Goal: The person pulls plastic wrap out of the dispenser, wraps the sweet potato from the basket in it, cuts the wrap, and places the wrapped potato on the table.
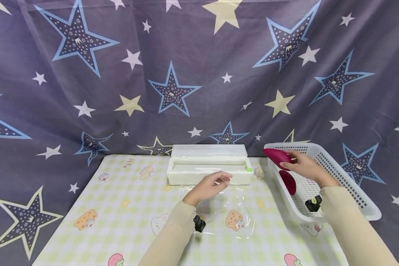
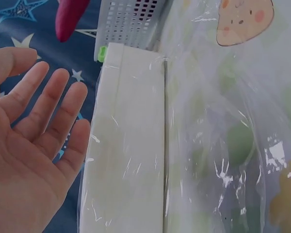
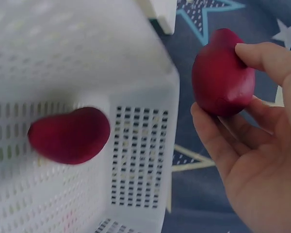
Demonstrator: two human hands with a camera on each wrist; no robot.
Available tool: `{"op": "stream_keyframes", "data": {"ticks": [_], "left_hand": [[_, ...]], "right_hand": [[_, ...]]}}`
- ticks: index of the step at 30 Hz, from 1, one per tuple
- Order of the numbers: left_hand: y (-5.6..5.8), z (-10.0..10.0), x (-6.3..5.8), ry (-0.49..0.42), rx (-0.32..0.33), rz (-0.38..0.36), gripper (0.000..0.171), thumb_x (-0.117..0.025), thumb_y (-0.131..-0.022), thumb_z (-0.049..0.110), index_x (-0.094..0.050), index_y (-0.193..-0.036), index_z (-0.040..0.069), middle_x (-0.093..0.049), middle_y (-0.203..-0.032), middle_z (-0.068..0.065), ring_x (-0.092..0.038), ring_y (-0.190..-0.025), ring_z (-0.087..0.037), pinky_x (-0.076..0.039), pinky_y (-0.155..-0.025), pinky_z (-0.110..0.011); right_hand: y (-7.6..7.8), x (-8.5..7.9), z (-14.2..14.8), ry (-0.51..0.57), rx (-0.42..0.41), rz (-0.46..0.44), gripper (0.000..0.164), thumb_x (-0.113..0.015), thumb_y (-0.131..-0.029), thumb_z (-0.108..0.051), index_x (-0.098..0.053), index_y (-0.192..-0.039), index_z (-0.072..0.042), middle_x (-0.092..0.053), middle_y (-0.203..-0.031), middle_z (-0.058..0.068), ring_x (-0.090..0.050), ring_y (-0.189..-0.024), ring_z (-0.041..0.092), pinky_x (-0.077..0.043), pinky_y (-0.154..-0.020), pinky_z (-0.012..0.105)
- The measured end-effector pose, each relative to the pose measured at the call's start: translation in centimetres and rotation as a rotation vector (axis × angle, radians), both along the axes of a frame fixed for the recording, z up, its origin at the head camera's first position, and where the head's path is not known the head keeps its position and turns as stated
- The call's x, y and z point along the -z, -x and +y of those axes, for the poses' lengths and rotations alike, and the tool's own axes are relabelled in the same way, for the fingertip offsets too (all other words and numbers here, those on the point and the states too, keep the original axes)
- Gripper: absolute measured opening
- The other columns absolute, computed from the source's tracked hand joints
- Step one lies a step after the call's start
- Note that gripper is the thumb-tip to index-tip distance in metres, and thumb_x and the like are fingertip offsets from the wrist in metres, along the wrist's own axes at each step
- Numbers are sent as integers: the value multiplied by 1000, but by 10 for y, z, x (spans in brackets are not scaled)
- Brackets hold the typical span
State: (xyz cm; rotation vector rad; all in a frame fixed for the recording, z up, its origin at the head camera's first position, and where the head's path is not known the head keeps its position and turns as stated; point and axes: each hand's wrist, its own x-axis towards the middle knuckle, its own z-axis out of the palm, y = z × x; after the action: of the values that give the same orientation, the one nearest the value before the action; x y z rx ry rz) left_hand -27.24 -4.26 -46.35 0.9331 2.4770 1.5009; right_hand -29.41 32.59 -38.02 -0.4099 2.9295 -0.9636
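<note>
My right hand point(image 1: 306, 169) grips a dark red mango point(image 1: 276, 157) above the left side of the white basket point(image 1: 349, 183). The right wrist view shows the thumb on one side of this mango point(image 3: 222, 80) and the fingers beneath it. A second red mango point(image 3: 72, 136) lies inside the basket. My left hand point(image 1: 208, 187), palm bare and fingers loosely bent, hovers near the front of a white cling film dispenser point(image 1: 208, 178). The dispenser's lid stands raised. Clear film point(image 2: 218, 145) drapes over its front and spreads across the table.
A checked tablecloth point(image 1: 126, 225) with cartoon prints covers the table. Behind it hangs a dark curtain point(image 1: 119, 81) with stars. A green slider point(image 1: 249, 170) sits at the dispenser's right end. The basket's raised rim borders the table's right side.
</note>
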Motion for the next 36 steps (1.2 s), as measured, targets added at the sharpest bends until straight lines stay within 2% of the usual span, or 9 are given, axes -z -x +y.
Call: {"op": "stream_keyframes", "data": {"ticks": [4,10,16,23,28,31,32,36], "left_hand": [[1,3,1,-18,-16,-1,31,-58,-103,17,-62,-133,12,-67,-121,0,-61,-110,-14,-50,-95,-30],[0,5,-4,-24,-43,-2,35,-57,-103,22,-59,-137,11,-61,-135,-5,-57,-118,-19,-48,-96,-36],[-2,4,-8,-9,-79,-17,42,-57,-103,26,-53,-142,11,-55,-140,-7,-54,-125,-22,-44,-103,-42],[-2,3,-10,-27,-93,-22,51,-61,-101,28,-46,-148,12,-48,-146,-9,-51,-128,-25,-42,-106,-47],[0,4,-13,-50,-90,-50,55,-64,-100,28,-45,-148,12,-47,-147,-8,-51,-129,-25,-41,-107,-48],[2,4,-15,-57,-87,-53,57,-66,-98,28,-44,-149,13,-47,-147,-7,-52,-127,-23,-41,-106,-46],[-1,4,-20,-66,-81,-53,56,-67,-98,25,-45,-148,11,-48,-146,-9,-53,-127,-25,-42,-105,-48],[3,4,-23,-82,-70,-54,57,-69,-97,23,-46,-147,11,-49,-145,-10,-55,-124,-30,-44,-101,-50]], "right_hand": [[-2,-5,-11,20,-52,21,64,-67,-97,-30,-43,-145,5,-58,-126,28,-60,-112,42,-52,-88,50],[-4,-7,-27,23,-134,66,60,-68,-96,-25,-46,-144,4,-61,-123,26,-63,-109,40,-54,-86,47],[-9,-8,-40,58,-170,49,61,-69,-96,-22,-45,-144,5,-61,-125,26,-62,-111,40,-54,-87,49],[-15,1,-57,129,-224,35,58,-71,-95,-21,-48,-142,3,-64,-120,20,-65,-106,33,-55,-86,42],[-16,9,-68,163,-272,17,57,-72,-94,-21,-50,-142,1,-65,-117,15,-63,-103,27,-54,-87,40],[-17,13,-74,192,-291,-8,56,-72,-94,-20,-50,-142,-1,-64,-119,15,-63,-105,28,-54,-89,40],[-18,14,-76,204,-300,-17,56,-72,-94,-19,-50,-142,-1,-64,-119,15,-63,-106,28,-54,-89,39],[-20,17,-83,236,-314,-65,54,-73,-94,-18,-51,-140,-1,-64,-117,17,-64,-105,29,-55,-84,36]]}}
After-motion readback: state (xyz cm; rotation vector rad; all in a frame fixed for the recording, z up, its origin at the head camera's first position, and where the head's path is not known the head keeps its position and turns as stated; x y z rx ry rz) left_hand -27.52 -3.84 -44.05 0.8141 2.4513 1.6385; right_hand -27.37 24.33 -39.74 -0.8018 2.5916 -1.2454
